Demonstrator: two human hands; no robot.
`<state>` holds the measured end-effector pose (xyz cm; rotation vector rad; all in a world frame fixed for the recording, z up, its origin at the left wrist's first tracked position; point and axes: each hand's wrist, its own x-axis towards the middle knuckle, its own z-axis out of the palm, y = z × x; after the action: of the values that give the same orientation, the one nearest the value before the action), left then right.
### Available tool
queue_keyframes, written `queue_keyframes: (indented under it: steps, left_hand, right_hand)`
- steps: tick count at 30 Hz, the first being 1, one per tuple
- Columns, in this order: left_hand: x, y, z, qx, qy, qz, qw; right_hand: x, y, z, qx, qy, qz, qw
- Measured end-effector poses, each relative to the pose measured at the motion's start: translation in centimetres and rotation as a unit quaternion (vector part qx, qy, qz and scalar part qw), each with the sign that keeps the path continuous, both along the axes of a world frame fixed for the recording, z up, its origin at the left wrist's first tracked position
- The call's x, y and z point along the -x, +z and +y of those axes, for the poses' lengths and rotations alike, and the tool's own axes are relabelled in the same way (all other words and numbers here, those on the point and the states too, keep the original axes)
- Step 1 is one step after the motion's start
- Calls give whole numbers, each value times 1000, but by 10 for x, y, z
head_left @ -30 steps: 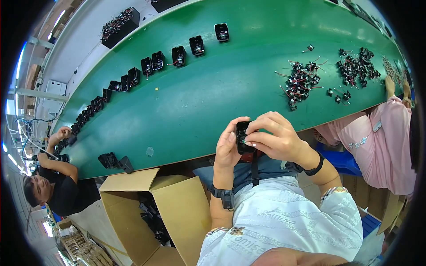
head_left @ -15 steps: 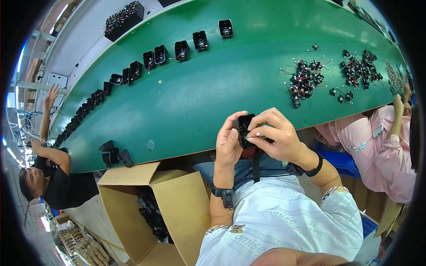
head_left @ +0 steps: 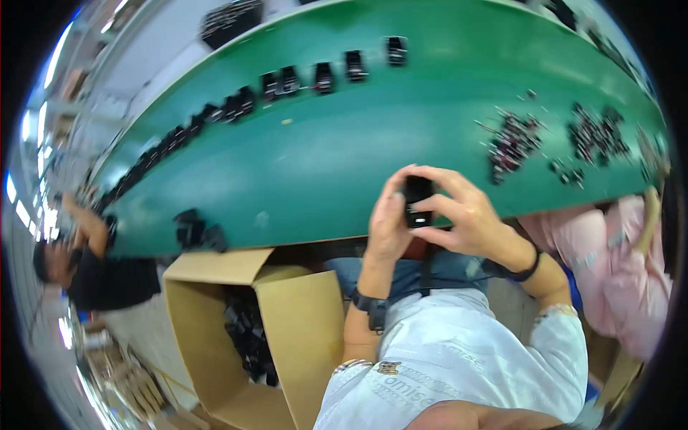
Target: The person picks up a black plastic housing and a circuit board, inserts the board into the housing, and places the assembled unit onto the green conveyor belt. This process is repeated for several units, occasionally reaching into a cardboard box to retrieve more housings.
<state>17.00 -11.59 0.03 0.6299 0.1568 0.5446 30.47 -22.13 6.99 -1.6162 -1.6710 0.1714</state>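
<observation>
A small black plastic housing [head_left: 418, 192] is held upright between my hands, just past the near edge of the green table. My left hand [head_left: 388, 228] is closed round its left side, thumb along the wall. My right hand [head_left: 467, 215] grips it from the right, with fingertips over the top edge and the front. A small pale spot shows at its lower end; motion blur hides what that is. Most of the inside is covered by fingers.
Black housings [head_left: 324, 77] form a curved row along the green table [head_left: 322, 158]. Piles of small wired parts [head_left: 514, 143] lie to the right. An open cardboard box [head_left: 301, 337] with black pieces stands below the table edge. One person [head_left: 107, 276] is at left, another [head_left: 609, 265] at right.
The view has shifted, so the table things appear further right. My right fingers have moved from inside the housing to round its edges; the small white piece at the fingertips no longer shows there.
</observation>
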Motion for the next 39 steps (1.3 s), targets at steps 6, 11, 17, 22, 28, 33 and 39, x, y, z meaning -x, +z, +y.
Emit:
queue_keyframes:
  steps: [6,11,17,22,28,33,39]
  left_hand:
    - [-9,41,57,-244,130,204,939]
    - [16,120,204,-580,395,403,587]
    - [201,116,318,-548,255,733,313]
    - [343,81,339,-424,180,799,387]
    - [305,69,342,-487,141,749,426]
    - [286,51,329,-544,123,763,327]
    - [230,33,298,-518,148,802,258]
  right_hand:
    - [-92,21,51,88,-9,-74,993]
    - [-249,-17,132,118,-137,-187,966]
    - [-345,-106,157,140,-245,-120,952]
    - [-327,-90,150,166,-277,-253,912]
    - [-164,9,150,2,-122,-205,971]
    - [66,-10,247,-11,191,-63,980]
    - [224,-62,272,39,192,-106,975]
